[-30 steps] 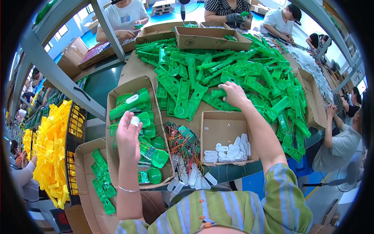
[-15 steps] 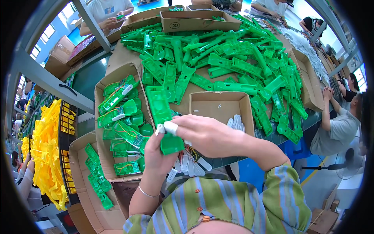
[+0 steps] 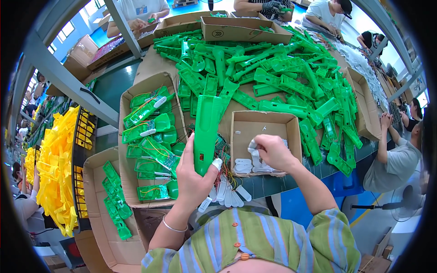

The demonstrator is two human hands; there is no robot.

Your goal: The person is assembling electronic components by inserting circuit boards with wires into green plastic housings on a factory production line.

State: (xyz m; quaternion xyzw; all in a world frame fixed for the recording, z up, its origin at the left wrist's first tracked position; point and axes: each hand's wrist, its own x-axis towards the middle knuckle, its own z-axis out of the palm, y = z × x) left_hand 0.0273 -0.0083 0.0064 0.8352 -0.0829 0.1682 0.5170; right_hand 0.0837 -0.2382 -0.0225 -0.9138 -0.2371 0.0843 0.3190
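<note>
My left hand (image 3: 195, 178) is closed around a long green plastic housing (image 3: 207, 125). It stands upright with its smooth outer side showing and a small slot near the lower end. A white finger cover sits on the thumb. Over a small cardboard box (image 3: 264, 117) my right hand (image 3: 274, 152) has its fingers bent together in a pinch; whatever they hold is hidden. White plastic pieces (image 3: 243, 164) lie in that box beneath and beside the fingers. Just below the housing hang several white pieces (image 3: 223, 190) on coloured wires.
A large heap of green housings (image 3: 282, 77) covers the table's far side. To the left stand a box of wired green housings (image 3: 123, 136), a lower box (image 3: 93, 182) with green parts, and yellow parts (image 3: 57, 168) in a black crate. Co-workers sit around the far edges.
My right hand has left the green housing and moved right, over the small box. The housing has turned from its hollow side to its smooth side, in my left hand alone.
</note>
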